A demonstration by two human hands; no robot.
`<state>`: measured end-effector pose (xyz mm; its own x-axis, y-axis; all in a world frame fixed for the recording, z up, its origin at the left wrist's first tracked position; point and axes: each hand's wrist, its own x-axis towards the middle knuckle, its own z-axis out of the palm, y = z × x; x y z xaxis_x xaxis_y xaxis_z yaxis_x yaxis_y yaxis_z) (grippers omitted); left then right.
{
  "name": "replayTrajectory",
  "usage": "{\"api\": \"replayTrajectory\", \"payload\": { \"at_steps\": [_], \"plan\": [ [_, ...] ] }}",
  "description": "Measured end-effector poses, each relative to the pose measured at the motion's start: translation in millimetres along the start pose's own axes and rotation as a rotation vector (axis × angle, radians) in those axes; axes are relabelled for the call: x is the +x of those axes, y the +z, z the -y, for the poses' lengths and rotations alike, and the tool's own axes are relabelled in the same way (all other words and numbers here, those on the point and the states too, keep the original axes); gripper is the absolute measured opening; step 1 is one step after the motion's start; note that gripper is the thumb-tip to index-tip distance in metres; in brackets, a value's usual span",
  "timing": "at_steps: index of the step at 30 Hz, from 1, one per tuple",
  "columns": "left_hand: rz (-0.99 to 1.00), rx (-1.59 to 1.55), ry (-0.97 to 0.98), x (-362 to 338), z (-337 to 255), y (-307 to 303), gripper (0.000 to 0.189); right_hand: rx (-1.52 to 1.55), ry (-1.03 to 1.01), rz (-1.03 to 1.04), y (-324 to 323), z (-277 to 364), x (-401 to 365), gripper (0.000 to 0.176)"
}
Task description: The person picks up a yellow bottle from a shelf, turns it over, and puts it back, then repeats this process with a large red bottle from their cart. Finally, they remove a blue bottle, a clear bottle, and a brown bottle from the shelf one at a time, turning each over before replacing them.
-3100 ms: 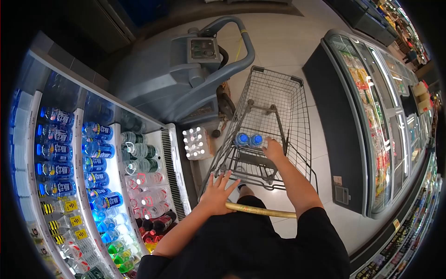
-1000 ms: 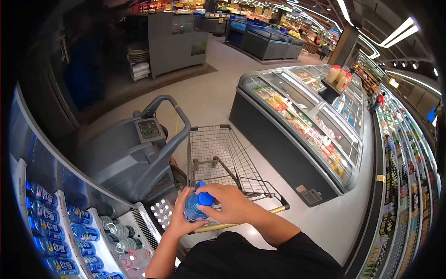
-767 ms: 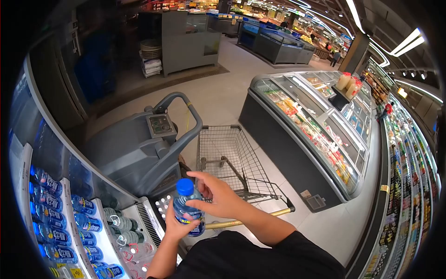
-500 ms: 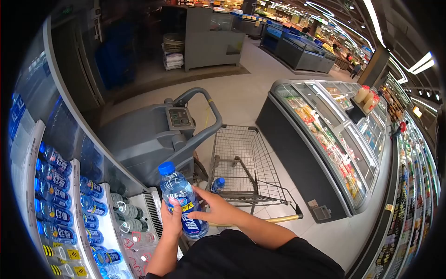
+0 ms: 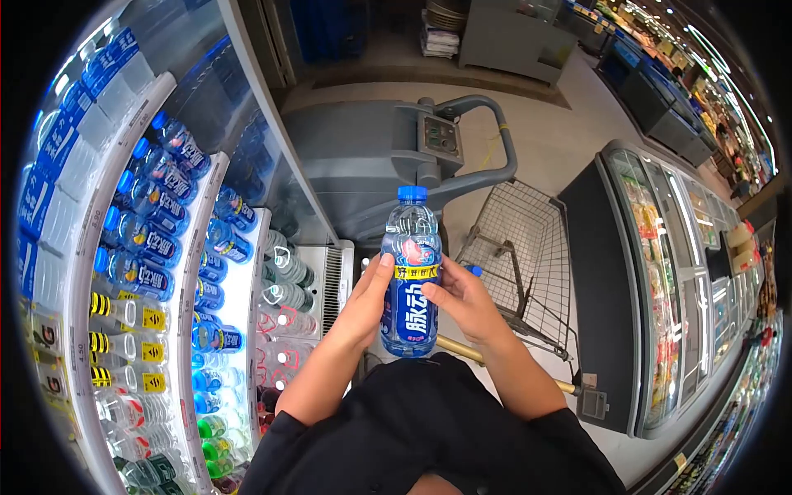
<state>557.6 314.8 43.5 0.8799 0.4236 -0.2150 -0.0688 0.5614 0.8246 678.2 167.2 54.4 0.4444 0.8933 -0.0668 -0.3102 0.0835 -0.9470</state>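
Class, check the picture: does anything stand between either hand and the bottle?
Nothing visible does. The left hand and right hand both grip the upright bottle directly, one on each side.

A single head-worn view is aimed forward and steeply down. The bottle (image 5: 411,280) is seen close; drinks shelves (image 5: 140,247) are framed left, cart (image 5: 520,247) right.
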Motion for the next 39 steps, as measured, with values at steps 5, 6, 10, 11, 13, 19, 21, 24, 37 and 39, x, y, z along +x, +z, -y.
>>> {"api": "replayTrajectory", "payload": {
  "at_steps": [5, 6, 10, 11, 13, 19, 21, 24, 37, 39],
  "plan": [
    [-0.072, 0.048, 0.037, -12.4, -7.3, -1.6, 0.058, -0.029, -0.004, 0.056, 3.8, -5.5, 10.0, 0.07],
    [-0.089, 0.044, 0.041, -14.1, -7.0, -3.1, 0.058, -0.027, 0.005, 0.071, 5.2, -6.2, 11.6, 0.07],
    [-0.125, 0.025, 0.057, -20.3, -4.0, -13.1, 0.057, -0.052, 0.055, 0.112, 9.2, -9.7, 19.6, 0.068],
    [-0.146, 0.016, 0.049, -22.3, -3.1, -15.4, 0.063, -0.033, 0.07, 0.131, 10.8, -10.7, 22.1, 0.068],
    [-0.178, -0.011, 0.042, -27.6, 0.7, -21.6, 0.069, -0.023, 0.11, 0.152, 15.2, -11.8, 26.2, 0.068],
    [-0.275, -0.084, 0.156, -50.5, 5.3, -29.2, 0.064, -0.073, 0.169, 0.291, 31.4, -17.6, 39.8, 0.07],
    [-0.324, -0.037, 0.21, -58.7, 7.7, -32.6, 0.066, -0.092, 0.203, 0.33, 37.6, -20.3, 44.4, 0.07],
    [-0.346, -0.01, 0.253, -72.0, 13.7, -46.2, 0.069, -0.136, 0.212, 0.426, 48.9, -26.9, 53.6, 0.073],
    [-0.695, -0.196, 0.431, -143.4, 21.2, -82.0, 0.058, -0.178, 0.314, 0.787, 130.2, -62.4, 77.4, 0.074],
    [-0.743, -0.189, 0.434, -151.2, 18.4, -82.3, 0.054, -0.195, 0.277, 0.844, 140.5, -64.0, 78.4, 0.073]
  ]
}}
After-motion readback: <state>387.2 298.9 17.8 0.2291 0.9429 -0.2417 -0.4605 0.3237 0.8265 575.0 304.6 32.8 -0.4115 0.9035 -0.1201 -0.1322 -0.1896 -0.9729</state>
